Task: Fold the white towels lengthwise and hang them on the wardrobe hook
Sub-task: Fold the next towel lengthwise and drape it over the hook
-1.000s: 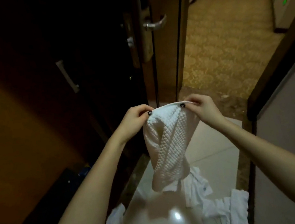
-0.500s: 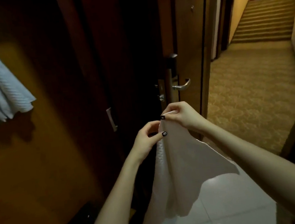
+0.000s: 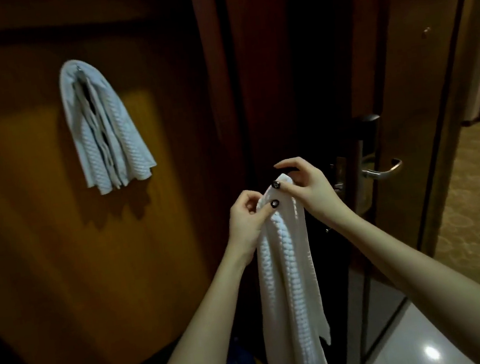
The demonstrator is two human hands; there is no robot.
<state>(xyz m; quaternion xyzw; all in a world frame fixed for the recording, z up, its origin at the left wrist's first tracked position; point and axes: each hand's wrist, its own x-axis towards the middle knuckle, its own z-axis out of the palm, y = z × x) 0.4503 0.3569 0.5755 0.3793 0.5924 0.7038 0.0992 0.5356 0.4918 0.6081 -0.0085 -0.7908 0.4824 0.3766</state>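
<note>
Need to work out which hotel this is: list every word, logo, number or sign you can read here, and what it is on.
No text is readable anywhere.
The white waffle-weave towel pinched by the left hand and right hand: no label shows.
The white hung towels on the wooden wardrobe: none.
The black door lock and silver lever handle: no marking legible.
The blue floor objects: too dark.

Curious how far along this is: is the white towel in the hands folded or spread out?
Folded. The towel hangs as one narrow, doubled strip, its top pinched together by the left hand and right hand.
</note>
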